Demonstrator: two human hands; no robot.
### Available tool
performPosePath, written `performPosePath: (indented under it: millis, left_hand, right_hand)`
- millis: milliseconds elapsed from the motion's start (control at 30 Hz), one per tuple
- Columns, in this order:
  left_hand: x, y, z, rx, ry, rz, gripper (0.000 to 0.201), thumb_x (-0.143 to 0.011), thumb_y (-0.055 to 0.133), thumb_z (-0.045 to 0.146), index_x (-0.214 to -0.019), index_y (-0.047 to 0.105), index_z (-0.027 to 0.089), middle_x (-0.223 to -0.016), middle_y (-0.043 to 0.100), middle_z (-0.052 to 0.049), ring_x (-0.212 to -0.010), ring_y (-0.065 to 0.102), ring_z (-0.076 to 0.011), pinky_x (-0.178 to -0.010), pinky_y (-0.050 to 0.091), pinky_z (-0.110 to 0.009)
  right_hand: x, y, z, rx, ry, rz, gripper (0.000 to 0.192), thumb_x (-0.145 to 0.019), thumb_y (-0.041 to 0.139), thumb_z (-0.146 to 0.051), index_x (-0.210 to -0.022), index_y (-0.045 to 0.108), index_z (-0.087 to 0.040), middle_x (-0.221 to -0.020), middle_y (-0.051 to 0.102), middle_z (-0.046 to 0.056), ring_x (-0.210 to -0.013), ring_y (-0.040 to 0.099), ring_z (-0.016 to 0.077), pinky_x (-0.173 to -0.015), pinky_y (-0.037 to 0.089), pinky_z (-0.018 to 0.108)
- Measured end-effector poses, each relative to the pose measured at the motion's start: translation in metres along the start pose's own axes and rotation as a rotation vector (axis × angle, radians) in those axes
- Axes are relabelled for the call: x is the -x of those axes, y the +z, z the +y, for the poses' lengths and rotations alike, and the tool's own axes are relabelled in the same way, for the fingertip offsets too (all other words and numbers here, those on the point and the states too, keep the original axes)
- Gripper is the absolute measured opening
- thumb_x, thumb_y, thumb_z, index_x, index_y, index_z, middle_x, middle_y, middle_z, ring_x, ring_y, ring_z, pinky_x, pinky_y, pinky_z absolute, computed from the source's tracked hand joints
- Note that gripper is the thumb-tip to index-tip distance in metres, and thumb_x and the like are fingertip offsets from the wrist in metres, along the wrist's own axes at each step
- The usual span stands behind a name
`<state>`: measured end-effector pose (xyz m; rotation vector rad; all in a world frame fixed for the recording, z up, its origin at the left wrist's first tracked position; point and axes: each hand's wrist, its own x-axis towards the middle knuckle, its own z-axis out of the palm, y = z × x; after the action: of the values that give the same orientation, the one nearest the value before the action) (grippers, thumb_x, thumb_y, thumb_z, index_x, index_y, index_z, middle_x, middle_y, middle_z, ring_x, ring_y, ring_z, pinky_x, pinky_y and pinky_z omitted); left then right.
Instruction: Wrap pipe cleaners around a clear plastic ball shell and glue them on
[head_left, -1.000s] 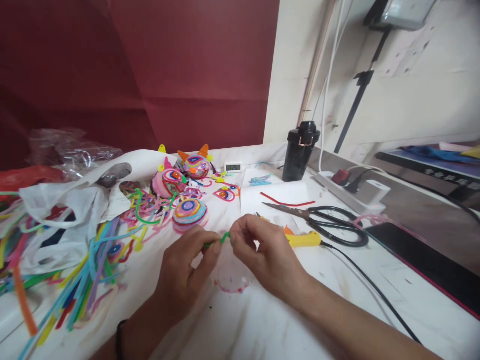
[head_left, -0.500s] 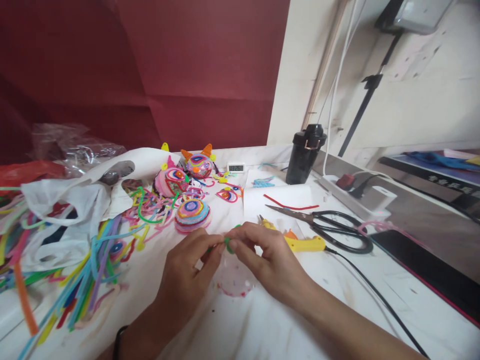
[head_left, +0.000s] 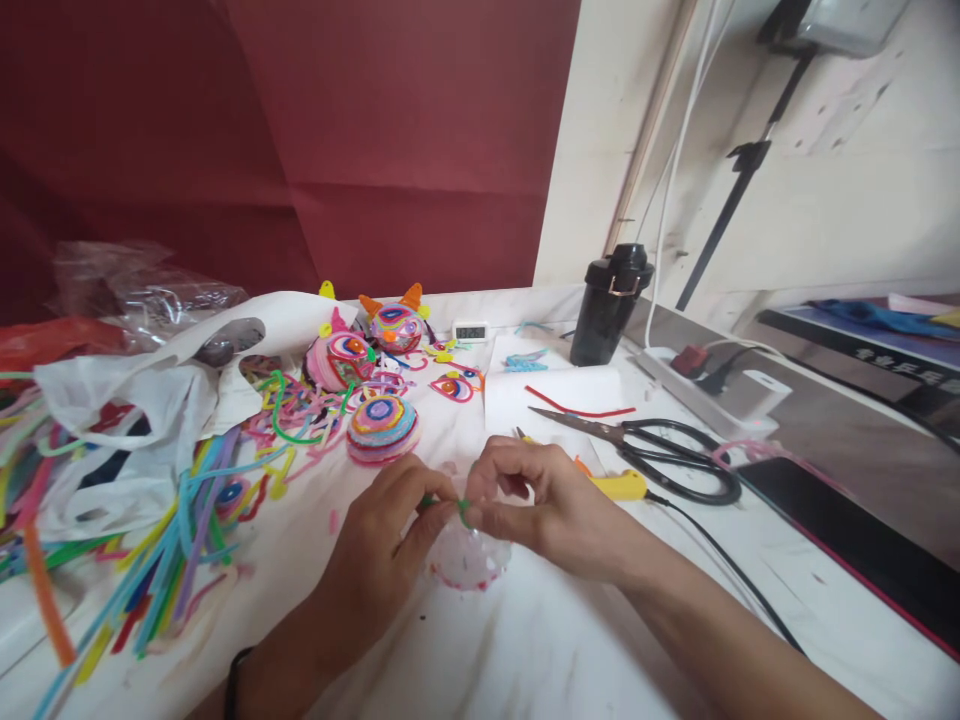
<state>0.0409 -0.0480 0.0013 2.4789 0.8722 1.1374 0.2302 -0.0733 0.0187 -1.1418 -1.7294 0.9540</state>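
— Where's the green pipe cleaner (head_left: 459, 507)?
— Low over the white counter (head_left: 540, 650), pinched at both ends between the two hands, just above a pink-stained patch.
— Both gripping it?
— Yes. The left hand (head_left: 382, 555) pinches one end with thumb and forefinger; the right hand (head_left: 536, 505) pinches the curled end, fingers bent in.
— Around them?
— A yellow glue gun (head_left: 615, 486) just beyond the right hand, black scissors (head_left: 652, 455) further out, a striped woven disc (head_left: 381, 428) ahead, loose coloured pipe cleaners (head_left: 172, 540) to the left.
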Motion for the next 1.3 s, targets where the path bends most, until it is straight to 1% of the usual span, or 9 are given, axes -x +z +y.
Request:
performPosePath:
  millis: [133,233,333,400,467,633,767,1100,1300]
  left_hand:
    - [-0.002,0.0,0.0,0.063,0.016,-0.064,0.015,-0.091,0.051,0.016,-0.078,0.057,0.019,-0.073,0.057,0.002,-0.068,0.056,-0.0121,-0.061,0.045,-0.022]
    - [-0.004,-0.002,-0.001,0.077,0.075,-0.11,0.016,-0.09,0.052,0.014,-0.077,0.059,0.019,-0.074,0.057,0.001,-0.07,0.057,-0.0122,-0.062,0.045,-0.022]
    - [-0.005,-0.005,0.0,0.089,0.122,-0.141,0.016,-0.09,0.052,0.013,-0.077,0.059,0.02,-0.074,0.057,0.002,-0.069,0.057,-0.0116,-0.061,0.044,-0.021]
    - [-0.006,-0.007,0.001,0.115,0.11,-0.159,0.016,-0.09,0.053,0.014,-0.077,0.06,0.019,-0.072,0.056,0.002,-0.066,0.056,-0.011,-0.059,0.044,-0.021]
    - [-0.006,-0.008,0.003,0.159,0.089,-0.17,0.015,-0.089,0.055,0.015,-0.077,0.061,0.019,-0.071,0.056,0.002,-0.064,0.056,-0.0105,-0.058,0.043,-0.02]
    - [-0.007,-0.012,0.008,0.253,0.056,-0.139,0.014,-0.088,0.056,0.014,-0.076,0.061,0.019,-0.073,0.058,0.002,-0.064,0.056,-0.0099,-0.057,0.044,-0.019]
    - [-0.006,-0.013,0.008,0.228,0.069,-0.09,0.015,-0.088,0.056,0.012,-0.075,0.061,0.019,-0.073,0.058,0.001,-0.066,0.057,-0.0105,-0.059,0.045,-0.02]
    - [-0.006,-0.015,0.006,0.05,0.143,-0.063,0.017,-0.09,0.052,0.012,-0.075,0.058,0.018,-0.071,0.055,0.001,-0.065,0.054,-0.0109,-0.058,0.044,-0.02]
    - [-0.006,-0.013,0.009,-0.005,0.186,-0.059,0.019,-0.091,0.05,0.012,-0.074,0.057,0.017,-0.071,0.054,0.001,-0.067,0.053,-0.0119,-0.06,0.043,-0.022]
  right_hand:
    - [0.001,-0.006,-0.003,0.096,-0.132,-0.05,0.009,-0.073,0.075,-0.016,-0.074,0.068,-0.02,-0.091,0.058,0.002,-0.093,0.052,0.0195,-0.085,0.039,0.035]
    - [0.003,-0.007,-0.004,0.058,-0.14,-0.118,0.011,-0.072,0.077,-0.017,-0.072,0.067,-0.02,-0.098,0.059,0.003,-0.098,0.053,0.0198,-0.089,0.039,0.036]
    - [0.004,-0.008,-0.005,-0.056,-0.008,-0.205,0.012,-0.071,0.077,-0.019,-0.071,0.065,-0.019,-0.083,0.06,-0.001,-0.082,0.055,0.016,-0.078,0.042,0.03]
    - [0.004,-0.007,-0.006,-0.125,0.098,-0.245,0.013,-0.07,0.077,-0.02,-0.07,0.064,-0.019,-0.07,0.058,-0.004,-0.071,0.052,0.0129,-0.068,0.04,0.026]
    - [0.003,-0.006,-0.006,-0.204,0.161,-0.256,0.015,-0.067,0.078,-0.021,-0.067,0.063,-0.018,-0.063,0.056,-0.005,-0.067,0.049,0.0116,-0.064,0.037,0.024]
    - [0.002,-0.001,0.0,-0.509,0.235,-0.311,0.03,-0.061,0.083,-0.031,-0.066,0.058,-0.015,-0.063,0.058,-0.004,-0.062,0.052,0.011,-0.059,0.037,0.024]
    - [0.001,0.003,0.003,-0.654,0.265,-0.308,0.036,-0.059,0.085,-0.036,-0.068,0.057,-0.014,-0.061,0.058,-0.005,-0.055,0.05,0.0077,-0.056,0.036,0.022]
    - [0.001,-0.002,-0.003,-0.591,0.275,-0.282,0.02,-0.068,0.079,-0.027,-0.076,0.067,-0.013,-0.068,0.064,-0.002,-0.061,0.055,0.0085,-0.06,0.04,0.022]
    - [0.001,-0.003,0.0,-0.53,0.282,-0.303,0.006,-0.069,0.067,-0.014,-0.075,0.067,-0.012,-0.067,0.063,-0.002,-0.057,0.051,0.0068,-0.056,0.036,0.02]
